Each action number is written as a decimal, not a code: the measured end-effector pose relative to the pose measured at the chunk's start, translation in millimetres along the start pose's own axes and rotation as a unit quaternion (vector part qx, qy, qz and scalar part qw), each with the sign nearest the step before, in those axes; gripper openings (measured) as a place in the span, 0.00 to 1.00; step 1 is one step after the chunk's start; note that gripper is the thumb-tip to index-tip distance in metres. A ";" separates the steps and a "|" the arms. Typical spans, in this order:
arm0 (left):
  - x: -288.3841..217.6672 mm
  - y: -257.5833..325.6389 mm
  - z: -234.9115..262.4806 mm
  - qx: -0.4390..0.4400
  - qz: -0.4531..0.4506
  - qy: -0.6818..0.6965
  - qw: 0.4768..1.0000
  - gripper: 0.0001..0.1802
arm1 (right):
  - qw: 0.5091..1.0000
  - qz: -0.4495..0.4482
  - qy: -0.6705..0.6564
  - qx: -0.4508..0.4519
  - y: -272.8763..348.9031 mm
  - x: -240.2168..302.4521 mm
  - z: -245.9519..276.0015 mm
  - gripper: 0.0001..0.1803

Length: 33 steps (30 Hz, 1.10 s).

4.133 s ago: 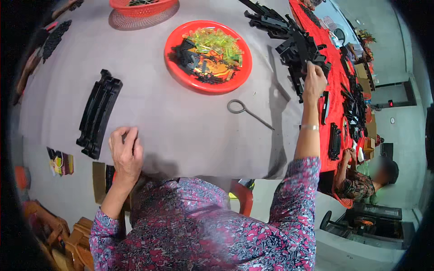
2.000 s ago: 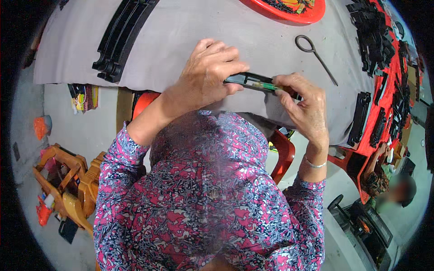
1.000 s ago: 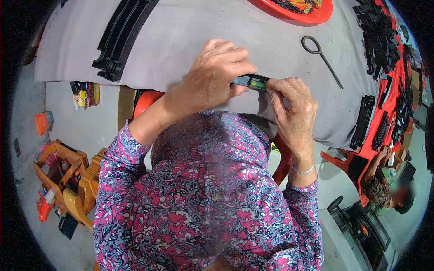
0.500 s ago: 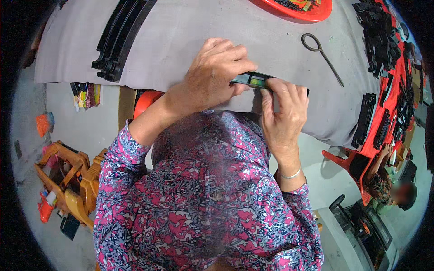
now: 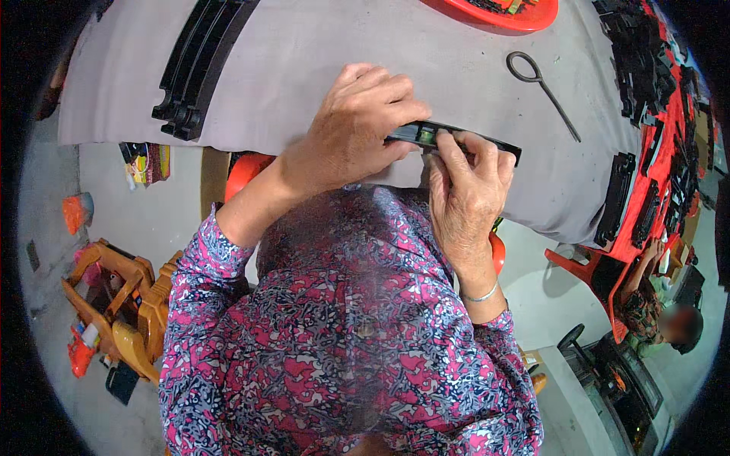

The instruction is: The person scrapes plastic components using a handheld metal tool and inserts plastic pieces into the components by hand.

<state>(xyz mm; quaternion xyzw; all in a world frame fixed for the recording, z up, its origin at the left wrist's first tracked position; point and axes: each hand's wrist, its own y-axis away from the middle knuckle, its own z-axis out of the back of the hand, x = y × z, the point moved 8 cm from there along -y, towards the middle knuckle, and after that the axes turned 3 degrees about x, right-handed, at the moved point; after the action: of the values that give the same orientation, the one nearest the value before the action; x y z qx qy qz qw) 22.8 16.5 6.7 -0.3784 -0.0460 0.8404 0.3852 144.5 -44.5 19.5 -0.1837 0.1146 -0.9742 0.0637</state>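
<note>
Both my hands hold a long black plastic strip [image 5: 487,142] with a small green piece at its middle, just above the near edge of the grey table [image 5: 319,83]. My left hand [image 5: 357,121] covers the strip's left end from above. My right hand [image 5: 465,194] grips it from below, thumb and fingers pressed at the green piece. The strip's right end sticks out past my right fingers.
A long black ribbed moulding [image 5: 201,64] lies at the table's left. A metal rod with a ring end [image 5: 544,87] lies at the right, a red tray [image 5: 506,14] beyond it. Black parts [image 5: 635,190] line the right edge. Another person [image 5: 661,319] sits at lower right. A toy ride-on [image 5: 114,304] stands on the floor at left.
My right hand reached to the black parts at the far right, then came back with the strip. Both hands closed on it, and my right hand has since slid left toward the green piece.
</note>
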 end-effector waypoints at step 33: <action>-18.4 28.7 -5.5 -0.051 0.164 0.111 0.979 0.44 | 0.791 -0.231 -0.555 0.114 -3.1 -24.2 -28.0 0.25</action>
<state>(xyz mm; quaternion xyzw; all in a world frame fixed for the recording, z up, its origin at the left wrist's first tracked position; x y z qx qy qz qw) 16.5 -17.3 3.3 -0.4909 0.0164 0.8415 0.2251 156.2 -31.8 -13.4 -0.7053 -0.0985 -0.6962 -0.0899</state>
